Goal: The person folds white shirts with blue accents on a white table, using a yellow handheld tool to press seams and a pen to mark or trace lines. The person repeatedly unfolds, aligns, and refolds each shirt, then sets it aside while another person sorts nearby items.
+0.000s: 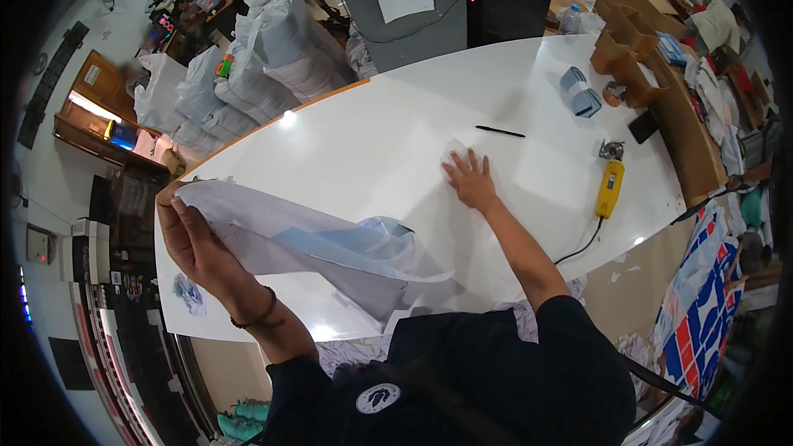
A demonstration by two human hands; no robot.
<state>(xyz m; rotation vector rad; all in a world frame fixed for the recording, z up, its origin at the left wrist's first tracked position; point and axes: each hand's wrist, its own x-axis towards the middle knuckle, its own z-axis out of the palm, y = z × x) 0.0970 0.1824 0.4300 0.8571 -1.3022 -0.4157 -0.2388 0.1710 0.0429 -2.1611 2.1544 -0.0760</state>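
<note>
My left hand (192, 235), raised at the table's left end, pinches the corner of a thin pale sheet (256, 219). The sheet slants down to the right toward my body, with a light blue part (351, 246) showing in its folds; I cannot tell whether it is cloth or paper. Flat on the white table (347, 132), my right hand (472, 183) has its fingers spread. A small crumpled whitish scrap (453, 149) lies at its fingertips, partly covered by them. Just beyond that hand is a black pen (500, 131).
A yellow corded rotary cutter (610, 188) lies at the right, near a dark phone (643, 126) and a folded blue bundle (581, 92). Cardboard boxes (628, 49) line the right end. Stuffed plastic bags (281, 41) stand beyond the far left edge. Scraps (191, 294) lie near left.
</note>
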